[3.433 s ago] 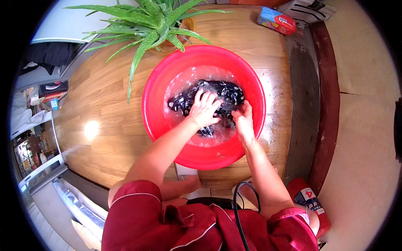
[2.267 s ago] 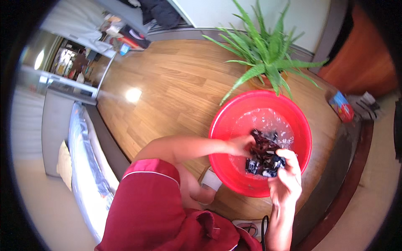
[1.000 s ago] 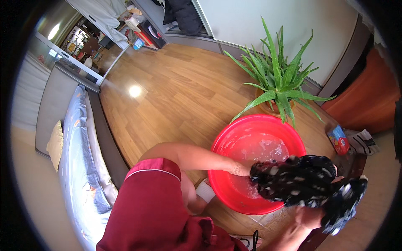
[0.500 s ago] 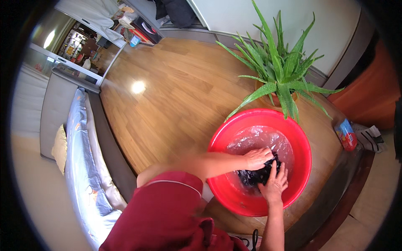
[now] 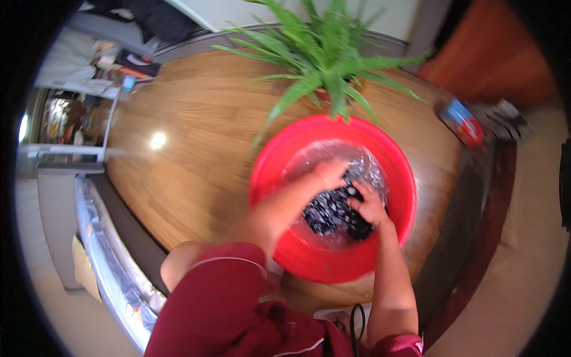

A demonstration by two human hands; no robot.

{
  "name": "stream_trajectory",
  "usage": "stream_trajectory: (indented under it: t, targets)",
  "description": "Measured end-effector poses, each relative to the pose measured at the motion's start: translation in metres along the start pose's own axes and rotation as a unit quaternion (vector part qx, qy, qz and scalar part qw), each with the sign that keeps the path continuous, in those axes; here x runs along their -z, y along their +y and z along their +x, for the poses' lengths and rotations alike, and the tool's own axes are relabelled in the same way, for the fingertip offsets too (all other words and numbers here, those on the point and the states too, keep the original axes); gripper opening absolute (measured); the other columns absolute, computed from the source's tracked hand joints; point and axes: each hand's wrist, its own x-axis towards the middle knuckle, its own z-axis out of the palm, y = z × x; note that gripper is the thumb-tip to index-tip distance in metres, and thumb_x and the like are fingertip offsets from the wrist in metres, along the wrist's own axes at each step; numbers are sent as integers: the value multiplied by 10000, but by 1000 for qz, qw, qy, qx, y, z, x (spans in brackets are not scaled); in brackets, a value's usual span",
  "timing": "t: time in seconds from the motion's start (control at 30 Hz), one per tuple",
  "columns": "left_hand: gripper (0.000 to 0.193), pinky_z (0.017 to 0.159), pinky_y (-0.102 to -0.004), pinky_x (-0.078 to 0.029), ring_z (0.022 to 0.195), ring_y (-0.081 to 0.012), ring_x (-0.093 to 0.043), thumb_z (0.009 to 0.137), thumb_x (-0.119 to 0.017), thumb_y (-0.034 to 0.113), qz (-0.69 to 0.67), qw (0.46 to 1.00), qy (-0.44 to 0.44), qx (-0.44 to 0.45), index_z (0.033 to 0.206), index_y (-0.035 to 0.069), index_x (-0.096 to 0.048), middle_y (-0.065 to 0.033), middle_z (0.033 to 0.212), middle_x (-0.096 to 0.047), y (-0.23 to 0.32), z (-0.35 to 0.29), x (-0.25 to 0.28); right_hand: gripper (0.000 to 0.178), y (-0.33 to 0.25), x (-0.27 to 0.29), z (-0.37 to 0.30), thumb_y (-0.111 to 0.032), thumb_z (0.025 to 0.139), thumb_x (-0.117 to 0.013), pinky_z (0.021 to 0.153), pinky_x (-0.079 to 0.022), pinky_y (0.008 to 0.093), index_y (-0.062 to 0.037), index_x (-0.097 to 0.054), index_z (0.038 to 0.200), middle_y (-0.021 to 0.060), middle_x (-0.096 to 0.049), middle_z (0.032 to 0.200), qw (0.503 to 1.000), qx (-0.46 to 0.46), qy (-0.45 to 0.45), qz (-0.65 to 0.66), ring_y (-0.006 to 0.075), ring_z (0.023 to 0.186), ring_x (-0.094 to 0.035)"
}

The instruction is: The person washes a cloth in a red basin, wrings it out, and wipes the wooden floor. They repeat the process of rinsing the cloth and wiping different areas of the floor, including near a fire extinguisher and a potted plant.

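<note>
Two hands of yours are inside the red basin (image 5: 327, 269), which stands on the wooden floor (image 5: 196, 107), and between them lies the dark cloth (image 5: 326, 214) with white spots. This cloth is in the middle of the basin, bunched into a heap and partly in the foamy water (image 5: 304, 159). Your left hand (image 5: 333, 174) reaches in from the left and touches the upper side of the cloth; it is blurred and its fingers seem bent, so I cannot tell how far they are open, or whether they grip any fold. Your right hand (image 5: 370, 205) is on the right side of the cloth, with its fingers spread and the thumb apart, and it rests on the fabric without closing around it. Just behind the basin there is a green spiky plant (image 5: 333, 68) in a pot, and some of its leaves hang over the rim. Farther to the right, a blue and red package (image 5: 463, 124) lies on the floor, well apart from your hands.
</note>
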Motion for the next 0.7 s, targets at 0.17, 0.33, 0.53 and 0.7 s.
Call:
stream_trajectory:
  t: [0.17,0.33,0.53,0.7]
  targets:
    - [357,678,-326,-451,750,-223,-556,691,-644,93,-233,970,21,70,982,28,-447,-116,819,-552,47,-36,59,696,-33,17,-56,-124,656,-688,948,-365,384,-97,-366,1272,181,-458,1181,987,-63,144,35,331,1105,-448]
    - [359,630,-283,-427,733,-123,-524,644,-632,24,-410,904,-109,61,921,29,-403,-93,762,-503,127,-119,142,1178,-68,-7,-112,-255,437,-843,996,-263,496,-160,-140,1377,207,-153,1374,975,-14,215,49,408,1217,-251]
    - [480,721,-245,-347,861,-104,-419,622,-678,-44,-456,874,-104,-129,955,86,-357,-66,970,-403,165,-172,197,1148,-121,-20,-121,-288,466,-820,1019,-187,518,-116,-134,1371,241,-58,1401,946,62,304,96,445,1271,-135]
    - [343,821,-346,-417,919,-258,-519,718,-634,19,-594,802,-9,-63,936,108,-385,-123,988,-485,176,-178,203,434,-122,-18,-103,-170,609,-701,973,-289,428,-60,-521,988,149,-474,1224,892,196,337,228,348,1185,-381]
